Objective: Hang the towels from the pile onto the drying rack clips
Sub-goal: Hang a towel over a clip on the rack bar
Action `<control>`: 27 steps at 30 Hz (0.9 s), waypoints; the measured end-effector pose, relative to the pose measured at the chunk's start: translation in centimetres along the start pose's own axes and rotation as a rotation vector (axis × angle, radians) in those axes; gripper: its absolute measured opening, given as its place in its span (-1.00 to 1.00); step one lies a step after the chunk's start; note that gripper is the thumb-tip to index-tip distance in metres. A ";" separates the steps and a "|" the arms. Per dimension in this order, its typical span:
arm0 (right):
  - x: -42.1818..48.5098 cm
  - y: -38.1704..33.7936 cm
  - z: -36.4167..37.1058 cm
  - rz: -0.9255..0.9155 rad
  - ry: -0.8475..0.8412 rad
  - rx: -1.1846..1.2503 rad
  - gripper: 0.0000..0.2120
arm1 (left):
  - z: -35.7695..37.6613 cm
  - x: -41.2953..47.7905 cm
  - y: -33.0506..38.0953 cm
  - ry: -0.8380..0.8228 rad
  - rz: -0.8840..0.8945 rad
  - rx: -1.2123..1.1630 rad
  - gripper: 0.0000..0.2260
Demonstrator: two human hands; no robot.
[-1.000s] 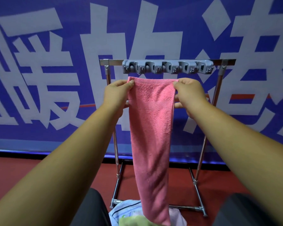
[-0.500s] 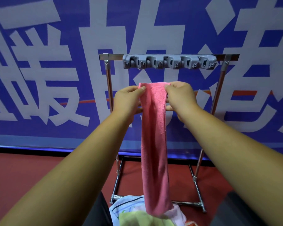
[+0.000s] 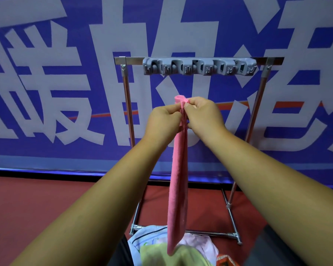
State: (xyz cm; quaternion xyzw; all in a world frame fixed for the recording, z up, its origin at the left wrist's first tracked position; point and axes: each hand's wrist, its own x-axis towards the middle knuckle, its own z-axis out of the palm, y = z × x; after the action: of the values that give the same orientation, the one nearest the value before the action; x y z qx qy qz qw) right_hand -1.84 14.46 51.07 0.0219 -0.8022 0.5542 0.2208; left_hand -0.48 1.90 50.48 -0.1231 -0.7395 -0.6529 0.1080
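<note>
A pink towel [image 3: 178, 181] hangs straight down, folded into a narrow strip. My left hand [image 3: 162, 120] and my right hand [image 3: 203, 115] pinch its top end between them, fingers curled, knuckles almost touching. A short loop of towel sticks up above the fingers. The grey clip bar [image 3: 199, 66] with several clips sits on the top rail of the metal drying rack [image 3: 127, 96], well above both hands, with nothing in the clips. The towel's lower end reaches the pile of towels [image 3: 161, 248] on the floor: white, yellow-green, pale pink.
A blue banner with large white characters [image 3: 56, 83] covers the wall behind the rack. The floor is red [image 3: 37, 208]. The rack's base rail [image 3: 210, 232] runs just behind the pile. My dark-clothed knees frame the pile at the bottom edge.
My hands have come together and dropped lower from just under the clip bar. The towel's top edge, spread wide before, is now gathered into a narrow fold.
</note>
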 end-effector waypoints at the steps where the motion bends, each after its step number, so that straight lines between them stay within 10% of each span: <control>1: -0.1 0.1 0.0 0.010 -0.026 0.024 -0.81 | -0.1 0.0 -0.1 0.001 0.007 0.016 -0.62; 12: -0.7 -0.1 -0.5 0.089 -0.077 0.329 -0.88 | -2.0 1.1 -2.0 0.063 0.000 0.005 -0.56; 20: 0.0 -1.0 -1.6 0.012 -0.052 0.329 -0.81 | -3.8 1.0 -4.1 -0.365 -0.195 -0.121 -0.64; 27: 0.5 -0.3 -2.7 0.000 0.070 0.257 -0.80 | -2.7 0.2 -3.6 -0.410 -0.205 -0.187 -0.70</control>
State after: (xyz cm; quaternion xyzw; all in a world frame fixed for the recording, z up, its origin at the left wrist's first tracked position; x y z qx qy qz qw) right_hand -1.34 16.90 52.28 0.0307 -0.7166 0.6527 0.2441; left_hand -1.85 -1.23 47.46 -0.1868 -0.6909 -0.6874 -0.1230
